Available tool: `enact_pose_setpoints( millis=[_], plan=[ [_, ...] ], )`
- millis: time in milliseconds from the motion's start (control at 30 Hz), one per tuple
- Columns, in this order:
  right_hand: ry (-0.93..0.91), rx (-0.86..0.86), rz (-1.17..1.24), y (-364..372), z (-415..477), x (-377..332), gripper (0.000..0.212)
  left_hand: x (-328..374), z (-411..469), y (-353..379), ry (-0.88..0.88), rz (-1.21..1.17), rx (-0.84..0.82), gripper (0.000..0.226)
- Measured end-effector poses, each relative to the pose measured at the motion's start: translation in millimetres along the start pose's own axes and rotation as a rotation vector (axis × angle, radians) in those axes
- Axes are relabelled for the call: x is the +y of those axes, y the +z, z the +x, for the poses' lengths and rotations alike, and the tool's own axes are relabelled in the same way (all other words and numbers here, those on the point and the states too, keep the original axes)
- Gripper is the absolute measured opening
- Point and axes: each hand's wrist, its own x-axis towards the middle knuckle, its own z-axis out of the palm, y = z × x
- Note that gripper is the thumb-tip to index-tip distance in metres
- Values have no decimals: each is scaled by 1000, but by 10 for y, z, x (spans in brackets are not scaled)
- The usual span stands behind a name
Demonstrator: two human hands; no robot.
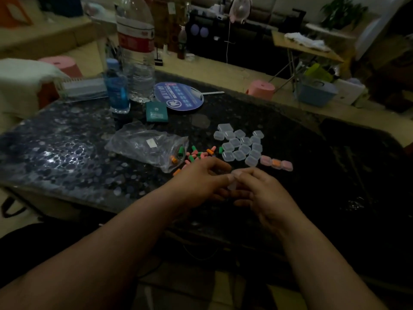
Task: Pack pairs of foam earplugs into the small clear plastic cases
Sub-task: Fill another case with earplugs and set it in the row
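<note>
Hands: both meet over the near part of the bench (pixel 335 175), fingertips together, forearms coming in from the bottom edge.
Left hand (pixel 201 179): fingers curled; thumb and forefinger tips pinch the left side of the case (pixel 232 183).
Right hand (pixel 264 193): fingers curled; thumb lies on top of the case, and the other fingers tuck under and behind it.
Case: small, clear, pinched between the fingertips of both hands. Blurred and mostly covered, so I cannot tell whether the lid is up, what is inside, or whether it touches the bench.
Earplugs (pixel 197 154): loose scatter of green, pink and orange on the bench just beyond the left hand, between the bag (pixel 143 143) and the empty cases (pixel 240 145). A few sit in the bag's mouth.
Empty cases: cluster of clear square ones, crowded together and touching, beyond the right hand and right of the earplugs.
Filled cases (pixel 277 163): three in a row, side by side, showing pink, orange, pink; they lie just right of the cluster's near end.
Bag: clear, crumpled, lying flat with its mouth toward the earplugs.
Bench: dark, speckled, glossy.
Far side: big bottle (pixel 136 52) and blue bottle (pixel 117 86) upright, close together; round fan (pixel 178 96) and teal packet (pixel 156 111) flat beside them.
</note>
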Motion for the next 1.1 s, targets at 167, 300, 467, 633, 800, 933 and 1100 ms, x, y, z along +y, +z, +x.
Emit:
enact_pose_setpoints(
  millis=[167, 300, 467, 633, 800, 933, 1100],
  plan=[
    [-7, -8, 44, 113, 52, 67, 14, -101, 19, -98, 32, 52, -24, 27],
    [-3, -3, 67, 158, 52, 57, 14, -155, 56, -145, 35, 50, -39, 29],
    [21, -7, 64, 138, 57, 47, 19, -189, 84, -170, 20, 72, -60, 24],
    [27, -57, 2, 91, 36, 65, 19, -217, 118, -194, 11, 36, -74, 24],
    [6, -57, -9, 88, 8, 14, 19, -226, 129, -190, 10, -17, -84, 28],
    [8, -76, -41, 75, -15, -18, 20, -215, 120, -172, 10, -50, -81, 28],
    [0, -84, -55, 32, -43, -46, 12, -205, 102, -139, -4, -42, -97, 29]
  ],
)
